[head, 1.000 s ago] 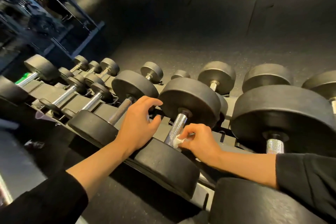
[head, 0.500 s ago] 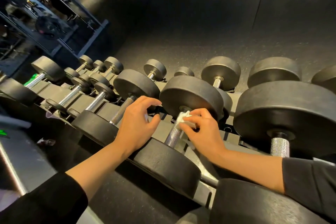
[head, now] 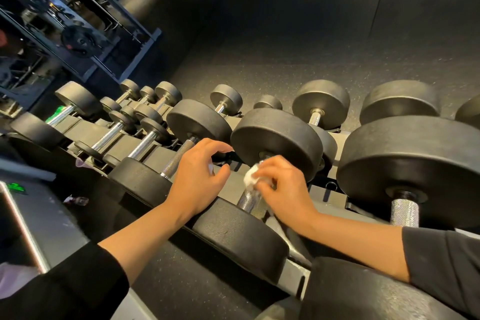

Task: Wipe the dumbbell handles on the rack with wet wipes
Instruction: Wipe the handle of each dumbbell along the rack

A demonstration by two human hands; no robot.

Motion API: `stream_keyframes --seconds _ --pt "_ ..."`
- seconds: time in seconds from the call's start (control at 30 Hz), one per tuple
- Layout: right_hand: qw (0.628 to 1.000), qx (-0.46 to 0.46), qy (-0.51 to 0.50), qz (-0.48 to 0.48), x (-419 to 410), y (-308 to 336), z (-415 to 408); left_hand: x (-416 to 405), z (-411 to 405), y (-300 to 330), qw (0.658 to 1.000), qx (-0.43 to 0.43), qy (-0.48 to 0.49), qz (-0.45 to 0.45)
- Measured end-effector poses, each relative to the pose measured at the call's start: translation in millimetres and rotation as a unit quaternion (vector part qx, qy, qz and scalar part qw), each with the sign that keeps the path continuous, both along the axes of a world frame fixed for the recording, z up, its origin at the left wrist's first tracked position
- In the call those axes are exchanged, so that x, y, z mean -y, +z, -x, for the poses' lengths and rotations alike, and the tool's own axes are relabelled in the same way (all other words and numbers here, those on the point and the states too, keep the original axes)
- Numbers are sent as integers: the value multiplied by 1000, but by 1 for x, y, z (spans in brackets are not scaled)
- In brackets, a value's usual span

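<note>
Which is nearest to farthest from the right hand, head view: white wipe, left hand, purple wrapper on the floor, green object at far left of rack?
1. White wipe, pinched in the right hand.
2. Left hand, just to its left.
3. Purple wrapper, lower left floor.
4. Green object, far left, up the rack.

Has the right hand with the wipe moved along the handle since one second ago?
Yes. The right hand with the wipe slid up the handle, from its near end toward the far weight.
</note>
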State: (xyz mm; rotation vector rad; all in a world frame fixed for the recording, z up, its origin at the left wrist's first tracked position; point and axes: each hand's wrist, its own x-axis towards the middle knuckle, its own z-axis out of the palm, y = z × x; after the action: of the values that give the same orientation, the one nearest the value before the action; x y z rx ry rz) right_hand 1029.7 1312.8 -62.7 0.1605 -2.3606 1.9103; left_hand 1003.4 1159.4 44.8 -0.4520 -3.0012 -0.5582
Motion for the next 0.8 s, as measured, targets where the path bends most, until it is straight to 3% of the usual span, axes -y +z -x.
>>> stream_keyframes --seconds 0.07,0.2,0.43,0.6,0.7,0.8 --pt "997 0 -28 -69 -7 -5 7 0 0 1 1000 1 2 -2" --pt "983 -19 39 -177 -8 -8 6 0 0 1 1000 4 4 2" --pt "966 -55 191 -164 -7 9 -8 0 1 -1 1000 4 7 12" --pt "952 -26 272 -135 -8 19 -7 -2 1 0 1000 -1 -10 19" --pt "964 -13 227 -137 -9 29 5 1 1 -1 999 -2 -34 8" --pt "951 -13 170 -259 -11 37 26 3 4 -3 997 11 -74 -21"
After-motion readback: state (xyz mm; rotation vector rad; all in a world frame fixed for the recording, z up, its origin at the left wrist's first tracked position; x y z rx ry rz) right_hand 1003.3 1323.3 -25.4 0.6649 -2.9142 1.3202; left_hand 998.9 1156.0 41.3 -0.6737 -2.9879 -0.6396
